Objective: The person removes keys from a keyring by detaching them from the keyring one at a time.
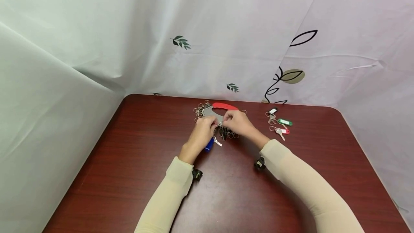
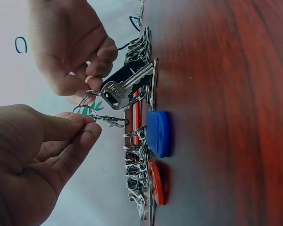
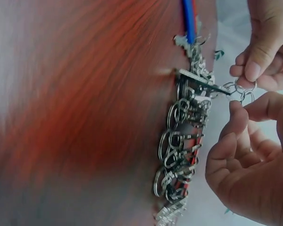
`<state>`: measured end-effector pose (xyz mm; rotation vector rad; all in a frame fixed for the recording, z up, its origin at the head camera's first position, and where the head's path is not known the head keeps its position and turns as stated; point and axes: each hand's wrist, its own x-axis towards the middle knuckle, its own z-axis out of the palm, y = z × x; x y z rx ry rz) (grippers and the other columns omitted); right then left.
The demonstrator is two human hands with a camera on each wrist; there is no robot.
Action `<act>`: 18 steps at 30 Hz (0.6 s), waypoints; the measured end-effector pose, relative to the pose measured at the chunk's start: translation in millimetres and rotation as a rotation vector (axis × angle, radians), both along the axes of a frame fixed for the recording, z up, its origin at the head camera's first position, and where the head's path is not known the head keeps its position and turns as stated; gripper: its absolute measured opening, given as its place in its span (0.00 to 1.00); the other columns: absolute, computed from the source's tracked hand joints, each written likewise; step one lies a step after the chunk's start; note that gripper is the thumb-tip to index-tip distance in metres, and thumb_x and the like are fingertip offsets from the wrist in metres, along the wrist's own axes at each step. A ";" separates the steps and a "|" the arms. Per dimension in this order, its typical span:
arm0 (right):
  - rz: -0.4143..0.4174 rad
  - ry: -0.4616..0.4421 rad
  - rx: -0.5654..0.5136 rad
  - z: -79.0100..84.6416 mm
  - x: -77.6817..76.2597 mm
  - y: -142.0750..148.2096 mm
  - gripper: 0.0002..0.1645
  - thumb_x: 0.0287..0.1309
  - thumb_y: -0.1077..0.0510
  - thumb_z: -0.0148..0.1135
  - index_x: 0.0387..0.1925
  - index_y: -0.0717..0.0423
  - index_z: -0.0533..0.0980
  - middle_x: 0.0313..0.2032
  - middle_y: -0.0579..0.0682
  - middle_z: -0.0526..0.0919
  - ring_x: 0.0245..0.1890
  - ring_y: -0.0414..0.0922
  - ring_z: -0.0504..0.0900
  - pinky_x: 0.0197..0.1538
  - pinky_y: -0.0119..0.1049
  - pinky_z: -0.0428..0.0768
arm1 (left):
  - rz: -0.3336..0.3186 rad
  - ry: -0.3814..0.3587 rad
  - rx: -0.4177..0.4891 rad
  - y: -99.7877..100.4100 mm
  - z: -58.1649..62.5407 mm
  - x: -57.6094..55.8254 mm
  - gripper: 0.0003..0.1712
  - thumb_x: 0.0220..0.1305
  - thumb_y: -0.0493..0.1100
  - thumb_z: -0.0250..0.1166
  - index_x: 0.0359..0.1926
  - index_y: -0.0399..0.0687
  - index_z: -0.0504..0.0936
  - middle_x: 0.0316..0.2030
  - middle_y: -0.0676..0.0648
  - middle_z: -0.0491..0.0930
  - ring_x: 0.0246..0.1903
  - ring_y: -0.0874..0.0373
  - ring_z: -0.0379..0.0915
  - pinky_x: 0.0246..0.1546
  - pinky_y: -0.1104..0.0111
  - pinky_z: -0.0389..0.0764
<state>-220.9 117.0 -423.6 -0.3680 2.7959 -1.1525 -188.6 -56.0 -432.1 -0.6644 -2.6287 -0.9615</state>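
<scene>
Both hands meet over a flat grey key holder [image 1: 208, 112] with a red handle [image 1: 225, 106] and several metal clasps and rings along its edge. My left hand [image 2: 47, 155] pinches a split ring [image 2: 87, 109] joined to a small clasp [image 2: 114, 121] on the holder. Fingertips of my right hand [image 3: 254, 165] pinch a key ring [image 2: 86, 98] that overlaps the split ring. From this key ring hang a silver key [image 2: 127, 87] and a black tag [image 2: 117, 77]. Below my left hand lie a blue tag [image 1: 209, 145] and another key [image 1: 217, 142]; a red tag [image 2: 155, 182] shows beside them.
To the right of the holder, several keys lie on the dark red-brown table [image 1: 129, 154], with a black tag [image 1: 273, 110], a green tag [image 1: 285, 122] and a red tag [image 1: 285, 131]. Pale curtains [image 1: 207, 46] with leaf prints stand behind the table and at its sides.
</scene>
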 end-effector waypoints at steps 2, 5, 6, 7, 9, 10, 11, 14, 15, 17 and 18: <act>-0.022 -0.088 -0.073 -2.1 -0.1 0.8 0.03 0.49 0.60 0.60 0.26 0.55 0.79 0.22 0.49 0.82 0.22 0.42 0.78 0.24 0.32 0.74 | -0.002 0.001 -0.003 0.1 0.2 -0.1 0.03 0.59 0.31 0.66 0.30 0.40 0.81 0.29 0.44 0.86 0.31 0.55 0.79 0.32 0.63 0.83; -0.057 -0.226 -0.231 -4.6 0.5 1.5 0.04 0.55 0.62 0.59 0.29 0.59 0.78 0.22 0.50 0.83 0.22 0.41 0.78 0.23 0.31 0.74 | -0.002 0.001 -0.004 0.1 0.7 0.3 0.02 0.59 0.31 0.66 0.30 0.40 0.82 0.29 0.44 0.86 0.31 0.56 0.79 0.32 0.63 0.82; -0.071 -0.266 -0.280 -5.3 0.6 1.6 0.04 0.56 0.63 0.58 0.30 0.61 0.78 0.22 0.49 0.84 0.22 0.40 0.79 0.23 0.30 0.74 | -0.002 0.002 -0.005 0.1 1.0 0.6 0.03 0.60 0.31 0.65 0.31 0.40 0.81 0.29 0.45 0.86 0.31 0.56 0.78 0.31 0.63 0.82; -0.082 -0.300 -0.325 -5.6 1.0 1.7 0.04 0.57 0.63 0.58 0.31 0.62 0.77 0.22 0.48 0.84 0.22 0.40 0.78 0.23 0.30 0.74 | -0.003 0.003 -0.005 0.1 1.1 0.8 0.03 0.60 0.31 0.65 0.31 0.40 0.81 0.29 0.45 0.85 0.30 0.56 0.78 0.31 0.63 0.82; -0.107 -0.351 -0.393 -6.0 2.0 1.6 0.04 0.58 0.63 0.57 0.32 0.62 0.76 0.21 0.47 0.83 0.21 0.39 0.78 0.23 0.30 0.75 | 0.000 0.004 -0.004 0.4 1.3 1.4 0.03 0.60 0.31 0.65 0.31 0.41 0.81 0.29 0.45 0.85 0.30 0.56 0.78 0.31 0.64 0.82; -0.114 -0.370 -0.419 -6.3 2.2 1.4 0.04 0.58 0.64 0.57 0.32 0.62 0.76 0.21 0.46 0.83 0.21 0.38 0.78 0.22 0.30 0.75 | 0.002 0.008 -0.004 0.7 1.3 1.5 0.03 0.60 0.31 0.65 0.30 0.41 0.81 0.29 0.46 0.85 0.30 0.56 0.78 0.31 0.64 0.82; -0.121 -0.386 -0.440 -6.1 2.7 1.4 0.04 0.59 0.64 0.57 0.32 0.62 0.75 0.21 0.45 0.83 0.20 0.37 0.78 0.22 0.30 0.75 | 0.002 0.010 -0.005 1.1 1.2 1.7 0.03 0.60 0.31 0.66 0.30 0.42 0.81 0.29 0.46 0.85 0.30 0.56 0.78 0.31 0.64 0.82; -0.134 -0.435 -0.508 -5.6 3.7 0.7 0.03 0.58 0.65 0.56 0.32 0.62 0.74 0.21 0.45 0.83 0.19 0.35 0.77 0.21 0.27 0.75 | 0.003 0.024 -0.016 2.4 0.4 1.7 0.04 0.59 0.31 0.66 0.30 0.42 0.81 0.29 0.47 0.85 0.30 0.57 0.78 0.31 0.65 0.82; -0.137 -0.453 -0.530 -5.6 3.7 0.5 0.02 0.58 0.65 0.56 0.33 0.62 0.74 0.21 0.46 0.83 0.19 0.35 0.76 0.21 0.26 0.74 | 0.002 0.026 -0.020 2.9 0.3 1.7 0.04 0.59 0.31 0.66 0.30 0.42 0.81 0.28 0.47 0.85 0.30 0.57 0.78 0.31 0.65 0.82; -0.141 -0.488 -0.569 -5.2 3.9 0.2 0.03 0.58 0.65 0.55 0.33 0.62 0.73 0.21 0.46 0.82 0.18 0.35 0.75 0.21 0.25 0.74 | -0.001 0.033 -0.029 3.5 -0.2 1.4 0.04 0.59 0.31 0.66 0.30 0.43 0.81 0.28 0.47 0.85 0.30 0.57 0.79 0.31 0.65 0.82; -0.141 -0.502 -0.578 -5.2 3.9 -0.1 0.03 0.58 0.65 0.54 0.34 0.62 0.73 0.21 0.46 0.82 0.18 0.35 0.75 0.21 0.25 0.74 | -0.001 0.035 -0.034 3.8 -0.3 1.3 0.04 0.59 0.31 0.66 0.30 0.43 0.81 0.28 0.47 0.85 0.31 0.56 0.79 0.31 0.65 0.82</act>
